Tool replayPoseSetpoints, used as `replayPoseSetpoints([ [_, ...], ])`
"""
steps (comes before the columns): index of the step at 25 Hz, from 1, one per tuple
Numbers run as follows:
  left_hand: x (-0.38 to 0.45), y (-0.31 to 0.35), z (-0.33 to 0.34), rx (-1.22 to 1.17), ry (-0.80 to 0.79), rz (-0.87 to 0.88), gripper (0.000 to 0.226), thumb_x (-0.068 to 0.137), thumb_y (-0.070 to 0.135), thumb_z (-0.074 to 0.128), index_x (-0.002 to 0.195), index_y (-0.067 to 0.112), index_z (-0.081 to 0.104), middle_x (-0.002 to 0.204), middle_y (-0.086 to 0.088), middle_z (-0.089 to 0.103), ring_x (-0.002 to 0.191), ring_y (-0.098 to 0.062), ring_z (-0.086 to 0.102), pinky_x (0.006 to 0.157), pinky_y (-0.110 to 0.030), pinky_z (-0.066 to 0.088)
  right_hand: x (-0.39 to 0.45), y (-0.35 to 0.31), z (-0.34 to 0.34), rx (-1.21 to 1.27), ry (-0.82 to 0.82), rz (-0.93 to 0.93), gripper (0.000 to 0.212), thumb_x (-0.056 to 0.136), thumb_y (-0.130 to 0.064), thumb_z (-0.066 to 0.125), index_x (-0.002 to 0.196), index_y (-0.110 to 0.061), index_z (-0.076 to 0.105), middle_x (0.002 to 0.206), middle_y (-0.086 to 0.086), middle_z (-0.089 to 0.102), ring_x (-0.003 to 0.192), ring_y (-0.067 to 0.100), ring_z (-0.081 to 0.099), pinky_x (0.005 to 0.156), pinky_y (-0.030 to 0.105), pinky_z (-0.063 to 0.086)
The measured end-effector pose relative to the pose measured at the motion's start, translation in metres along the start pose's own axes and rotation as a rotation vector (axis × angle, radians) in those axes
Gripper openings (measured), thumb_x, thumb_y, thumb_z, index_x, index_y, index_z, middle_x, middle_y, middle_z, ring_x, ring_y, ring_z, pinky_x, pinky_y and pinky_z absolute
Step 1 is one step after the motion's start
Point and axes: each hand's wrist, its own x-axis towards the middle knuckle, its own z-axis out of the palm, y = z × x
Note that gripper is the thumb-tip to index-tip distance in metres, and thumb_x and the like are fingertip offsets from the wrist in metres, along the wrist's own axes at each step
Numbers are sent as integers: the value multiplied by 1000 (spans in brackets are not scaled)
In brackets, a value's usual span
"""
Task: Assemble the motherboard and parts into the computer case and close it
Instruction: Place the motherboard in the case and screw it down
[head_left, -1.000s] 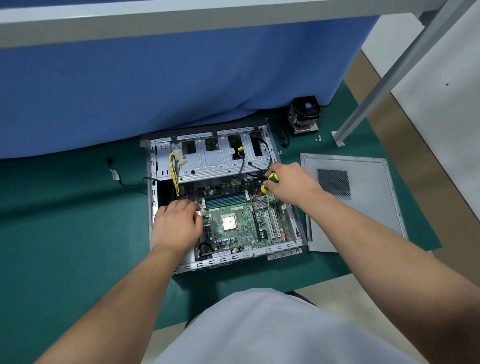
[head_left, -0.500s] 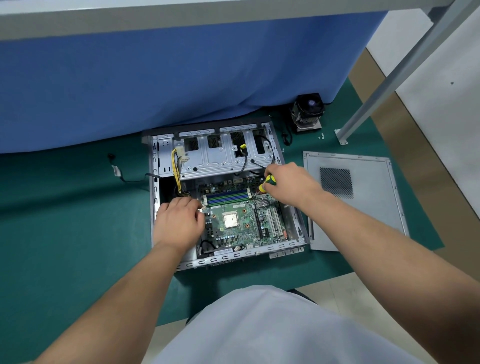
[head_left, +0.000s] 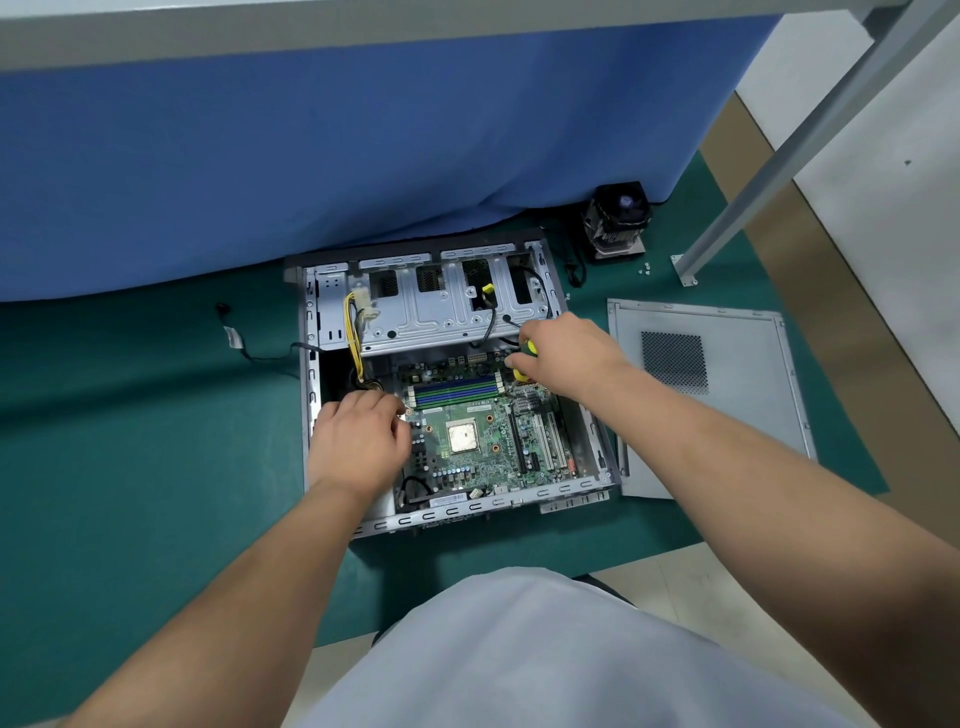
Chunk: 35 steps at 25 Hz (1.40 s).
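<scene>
Gripping the yellow screwdriver (head_left: 523, 358) in our right hand (head_left: 563, 358), we rest our curled left hand (head_left: 358, 441) on the green motherboard (head_left: 483, 441) inside the case (head_left: 311, 374).

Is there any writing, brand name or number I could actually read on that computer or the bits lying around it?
None can be read.
White sticker at the motherboard's near edge: print too small.
Tag on the loose black cable: blurred.
Cooler fan hub label: blurred.
Side panel: no text visible.

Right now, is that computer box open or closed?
Open. The computer case lies on its side with the motherboard exposed, and its grey side panel lies flat on the green mat beside it.
</scene>
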Motion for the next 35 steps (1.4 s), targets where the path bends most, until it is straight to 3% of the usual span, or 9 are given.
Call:
replayPoseSetpoints([
  [3, 0, 0, 0, 2, -3, -5, 30, 94, 34, 44, 108, 26, 70, 106, 8, 69, 106, -17, 60, 87, -38, 44, 7, -7, -3, -36, -32, 24, 58, 99, -68, 42, 120, -17, 59, 105, 9, 64, 86, 30, 56, 62, 37, 46],
  [7, 0, 0, 0, 6, -1, -2, 30, 94, 35, 44, 105, 25, 70, 103, 7, 69, 103, -17, 61, 85, -38, 44, 10, -4, -11, -4, -141, -167, 45, 97, -35, 60, 136, -15, 50, 130, 11, 53, 110, 34, 60, 85, 42, 53],
  [14, 0, 1, -2, 20, -22, -1, 34, 94, 37, 40, 106, 25, 69, 103, 7, 69, 102, -17, 60, 86, -38, 45, 13, -13, -4, -102, -12, 70, 38, 97, -56, 53, 93, -18, 56, 74, -1, 47, 73, 28, 53, 52, 29, 35],
  [19, 0, 0, -3, 22, -29, -7, 35, 94, 37, 39, 106, 26, 70, 103, 7, 69, 102, -17, 60, 86, -38, 45, 12, -8, -10, -10, -115, -163, 39, 96, -28, 64, 133, -20, 55, 124, 7, 53, 102, 31, 60, 81, 40, 54],
  [22, 0, 1, -3, 24, -29, -1, 35, 94, 37, 39, 105, 25, 70, 101, 7, 68, 101, -17, 60, 85, -37, 44, 10, -7, -15, -34, -149, -223, 39, 93, -10, 60, 129, -23, 57, 123, 6, 53, 98, 30, 60, 79, 41, 56],
  [24, 0, 1, -3, 22, -31, -1, 35, 94, 37, 40, 105, 25, 71, 101, 7, 68, 101, -17, 59, 85, -37, 43, 11, -11, -13, -91, -81, -109, 17, 98, -26, 57, 112, -18, 59, 97, 5, 57, 84, 29, 57, 68, 38, 53],
  [28, -1, 0, -1, 20, -31, 3, 34, 93, 36, 41, 105, 25, 71, 100, 7, 68, 99, -18, 59, 84, -37, 42, 11, -14, -12, -111, -77, 43, 51, 99, -63, 48, 91, -13, 58, 83, 4, 54, 69, 24, 54, 55, 32, 43],
  [31, 0, 0, -1, 19, -17, 7, 37, 92, 37, 38, 104, 25, 71, 98, 7, 68, 97, -18, 60, 83, -38, 42, 7, -10, -16, -62, -169, -168, 39, 96, -34, 66, 132, -20, 56, 126, 8, 53, 102, 31, 62, 82, 44, 56],
  [35, 0, 0, 0, 26, -15, 20, 38, 92, 38, 37, 104, 25, 71, 97, 7, 67, 97, -18, 59, 82, -38, 42, 9, -10, -16, -84, -127, -140, 23, 97, -20, 59, 120, -18, 59, 108, 10, 60, 89, 31, 59, 72, 40, 54],
])
